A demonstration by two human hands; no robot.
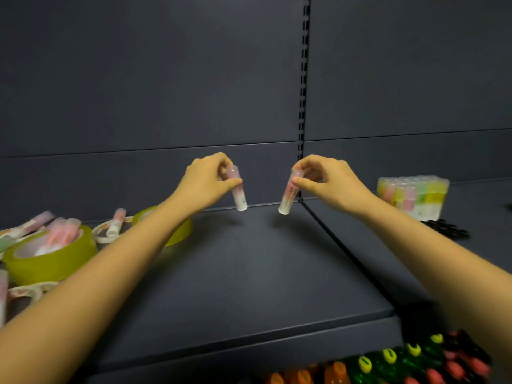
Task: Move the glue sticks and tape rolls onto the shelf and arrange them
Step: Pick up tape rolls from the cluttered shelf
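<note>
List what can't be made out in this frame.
Head view:
Print on the glue stick in the left hand and the other glue stick in the right hand: blurred, fingers cover part.
Loose sticks and tape rolls at left: blurred, cut by the edge; count unclear.
Dark things beside the wrapped pack: too dark.
Bottles: cut by the bottom edge.

The heap of glue sticks (59, 234) and tape rolls (50, 259) at the left is smeared and cut by the edge; the left forearm (133, 253) covers part of the far yellow roll (181, 231); the bottles (388, 361) below run out of sight, blurred; the dark lump (446, 228) by the wrapped pack (412, 196) is too dim to make out.
</note>
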